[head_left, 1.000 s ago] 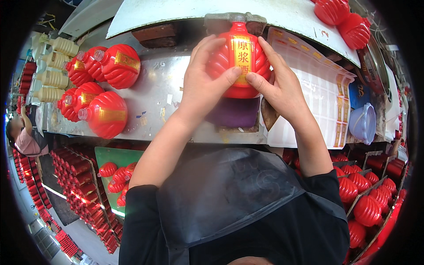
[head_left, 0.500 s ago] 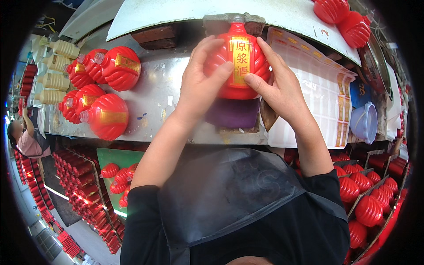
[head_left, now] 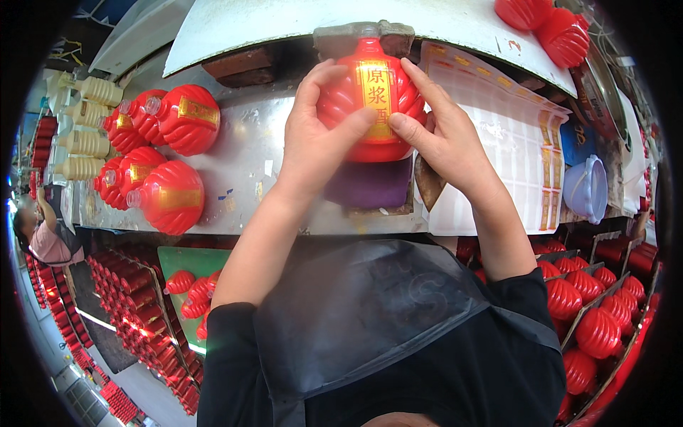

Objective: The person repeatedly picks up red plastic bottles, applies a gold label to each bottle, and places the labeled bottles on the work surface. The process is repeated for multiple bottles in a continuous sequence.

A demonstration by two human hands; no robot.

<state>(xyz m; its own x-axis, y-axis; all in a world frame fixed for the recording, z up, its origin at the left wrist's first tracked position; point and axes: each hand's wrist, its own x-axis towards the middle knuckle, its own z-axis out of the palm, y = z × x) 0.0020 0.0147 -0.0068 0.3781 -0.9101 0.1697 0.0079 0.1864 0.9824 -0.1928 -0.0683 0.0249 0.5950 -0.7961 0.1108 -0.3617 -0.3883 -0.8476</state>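
Observation:
A round, ribbed red bottle [head_left: 404, 94] lies on its side, its neck pointing away from me into a grey notched block [head_left: 326, 43]. Down its upper side runs a gold label [head_left: 373, 78] with red edges. My left hand [head_left: 311, 124] cups the bottle's left side, thumb pressed on the label's lower part. From the other side my right hand [head_left: 445, 135] grips it, fingers along the flank and thumb at the label's right edge. Beneath the bottle's near end shows a purple pad [head_left: 370, 185]. The palm sides of both hands are hidden.
Several labelled red bottles [head_left: 171, 197] lie left on the metal table [head_left: 242, 153], with cream bottles [head_left: 84, 142] beyond. To the right are a label sheet [head_left: 484, 153] and a lilac bucket [head_left: 585, 191]. Crated red bottles [head_left: 597, 331] stand lower right. A person [head_left: 46, 238] works far left.
The view has shifted slightly, so the table and bottle sit a little further left. Both hands stay on the bottle; my left thumb lies slightly further over the label.

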